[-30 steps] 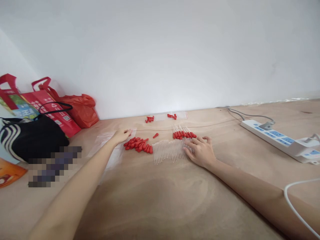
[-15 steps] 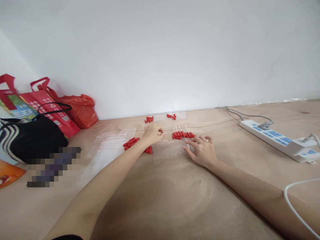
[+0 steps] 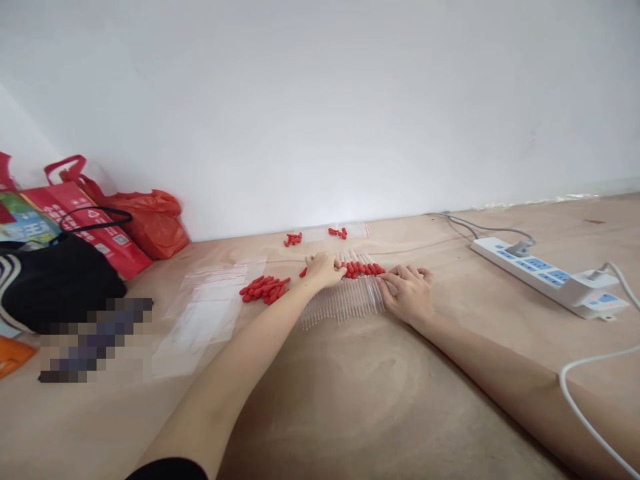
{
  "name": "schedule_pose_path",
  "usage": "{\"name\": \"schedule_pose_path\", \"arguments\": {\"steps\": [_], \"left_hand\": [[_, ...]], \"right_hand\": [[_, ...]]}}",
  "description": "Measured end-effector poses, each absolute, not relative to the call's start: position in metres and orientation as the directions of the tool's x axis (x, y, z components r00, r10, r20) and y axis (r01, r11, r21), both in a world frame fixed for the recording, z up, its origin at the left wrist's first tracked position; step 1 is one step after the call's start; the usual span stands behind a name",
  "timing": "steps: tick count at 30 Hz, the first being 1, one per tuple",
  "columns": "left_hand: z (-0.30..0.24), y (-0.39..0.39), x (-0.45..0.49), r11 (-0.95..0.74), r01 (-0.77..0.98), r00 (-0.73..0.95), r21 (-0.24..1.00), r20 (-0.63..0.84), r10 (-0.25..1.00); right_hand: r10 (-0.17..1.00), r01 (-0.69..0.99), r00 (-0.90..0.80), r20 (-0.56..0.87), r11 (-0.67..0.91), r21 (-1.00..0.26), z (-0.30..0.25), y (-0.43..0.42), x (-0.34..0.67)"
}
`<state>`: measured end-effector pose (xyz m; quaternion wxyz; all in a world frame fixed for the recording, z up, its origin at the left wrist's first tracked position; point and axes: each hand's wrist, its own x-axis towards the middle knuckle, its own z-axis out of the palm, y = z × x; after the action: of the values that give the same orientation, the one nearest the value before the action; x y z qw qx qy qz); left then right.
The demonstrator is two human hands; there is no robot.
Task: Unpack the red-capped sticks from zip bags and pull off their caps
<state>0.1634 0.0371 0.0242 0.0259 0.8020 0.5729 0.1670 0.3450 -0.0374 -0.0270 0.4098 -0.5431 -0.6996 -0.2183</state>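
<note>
My left hand [image 3: 325, 270] is curled at the left end of a row of red rubber bulbs [image 3: 363, 269], its thumb and forefinger together against a bulb. At the row's right end, my right hand [image 3: 410, 293] has its thumb and forefinger close together on the end of a dropper tube, the other fingers bent outward. Slim clear dropper tubes [image 3: 337, 303] lie side by side on the near side of the bulbs. More clear tubes [image 3: 357, 255] extend from the bulbs toward the wall. Loose red bulbs [image 3: 265, 290] are heaped left of my left hand, which hides part of the row.
Clear zip bags [image 3: 207, 307] lie left of the heap. Small groups of red pieces [image 3: 293, 239] rest near the wall beside another clear bag [image 3: 357, 231]. Shopping bags [image 3: 90, 213] and a black bag [image 3: 65, 280] stand at left. A power strip [image 3: 540, 273] with cables sits at right.
My left hand has moved right and nearer, from above the tubes to the row of bulbs. My right thumb and forefinger have drawn together at the row's right end. The view has shifted slightly.
</note>
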Motion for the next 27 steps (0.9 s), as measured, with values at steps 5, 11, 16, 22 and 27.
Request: {"name": "schedule_pose_path", "arguments": {"steps": [5,11,16,22,27], "left_hand": [[0.023,0.005,0.136,-0.314,0.911,0.188,0.265,0.411,0.892],[0.011,-0.053,0.084,-0.638,0.766,0.441,0.078,0.658,0.610],[0.008,-0.075,0.076,-0.724,0.678,0.579,-0.131,0.701,0.416],[0.006,-0.076,0.084,-0.751,0.610,0.638,-0.251,0.718,0.279],[0.004,-0.077,0.089,-0.753,0.641,0.600,-0.146,0.707,0.374]], "right_hand": [[0.567,0.928,-0.068,0.821,0.337,-0.156,-0.025,-0.039,0.345],[0.482,0.857,-0.216,0.849,0.510,-0.071,-0.017,-0.055,0.333],[0.400,0.716,-0.527,0.750,0.685,0.138,-0.014,-0.067,0.316],[0.379,0.667,-0.553,0.742,0.735,0.121,-0.019,-0.065,0.307],[0.345,0.639,-0.540,0.768,0.762,0.107,-0.019,-0.065,0.302]]}}
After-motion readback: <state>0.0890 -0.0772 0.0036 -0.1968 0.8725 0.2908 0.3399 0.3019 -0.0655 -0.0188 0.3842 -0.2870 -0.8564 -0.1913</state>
